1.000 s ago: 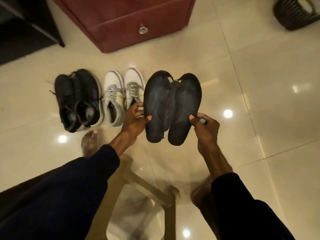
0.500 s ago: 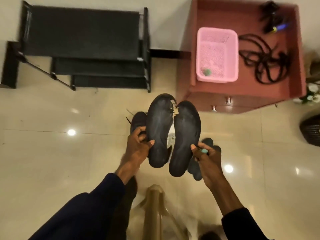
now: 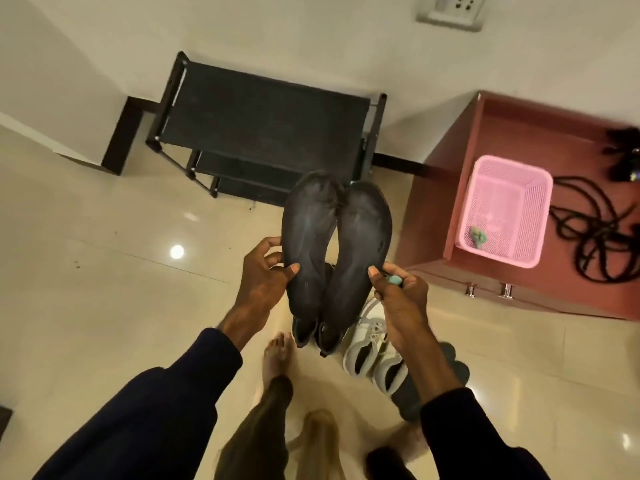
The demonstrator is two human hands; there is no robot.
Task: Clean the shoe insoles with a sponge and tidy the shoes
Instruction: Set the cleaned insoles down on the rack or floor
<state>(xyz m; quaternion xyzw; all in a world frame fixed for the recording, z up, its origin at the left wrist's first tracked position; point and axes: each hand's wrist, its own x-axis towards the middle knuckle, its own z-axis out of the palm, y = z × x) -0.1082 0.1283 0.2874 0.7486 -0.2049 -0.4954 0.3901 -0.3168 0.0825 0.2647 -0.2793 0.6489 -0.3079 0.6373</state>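
Note:
I hold two dark insoles upright side by side, toes up. My left hand [image 3: 263, 282] pinches the left insole [image 3: 306, 237] at its edge. My right hand [image 3: 398, 299] grips the right insole [image 3: 360, 251] together with a small teal sponge [image 3: 394, 279]. Below the insoles on the floor stand the black shoes [image 3: 311, 332], mostly hidden, and the white sneakers [image 3: 372, 355] beside them. Another dark insole [image 3: 457, 368] peeks out behind my right forearm.
A black shoe rack [image 3: 263, 129] stands against the wall ahead. To the right is a red cabinet [image 3: 450, 188] with a pink basket [image 3: 505, 209] holding a green scrap, plus black cords [image 3: 595, 237]. My bare foot [image 3: 277, 355] and a wooden stool [image 3: 318, 441] are below.
My view has risen from the floor toward the wall, so the rack and cabinet top now show. Both hands keep the same hold on the insoles, now raised above the shoes.

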